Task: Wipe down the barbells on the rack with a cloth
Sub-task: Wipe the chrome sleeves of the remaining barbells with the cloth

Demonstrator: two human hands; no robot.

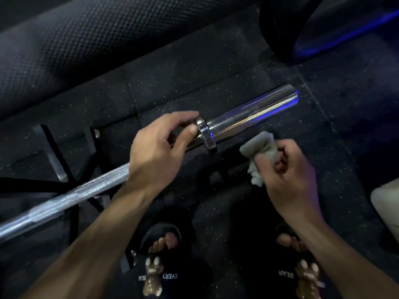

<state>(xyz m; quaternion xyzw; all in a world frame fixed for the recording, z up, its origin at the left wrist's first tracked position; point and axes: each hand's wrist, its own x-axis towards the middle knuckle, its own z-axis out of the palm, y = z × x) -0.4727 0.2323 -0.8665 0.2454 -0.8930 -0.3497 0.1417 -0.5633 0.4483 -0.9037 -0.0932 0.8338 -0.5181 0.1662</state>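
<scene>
From my head camera I look down on the barbell [90, 188], which runs slantwise from the lower left up toward the right, its knurled shaft giving way to a smooth chrome sleeve [250, 114] beyond a thick collar [206, 134]. My left hand [157, 152] has its grip curled round the shaft just left of that collar, thumb tip against the collar's face and fingers arched over the top. My right hand [287, 171] hangs just below and right of the collar, apart from the bar, with its grip clenched on a bunched pale cloth [259, 156]; the thumb presses across the cloth, and a wad of it sticks out toward the collar without touching it. Under the shaft, left of my left hand, black steel legs of the rack [58, 156] stand on the speckled black rubber floor [172, 87]. Below the collar, near the bottom edge, my feet sit in black slides [172, 275] with bear charms. Up and right of the sleeve's end a dark round plate [280, 35] shows a blue glint.
</scene>
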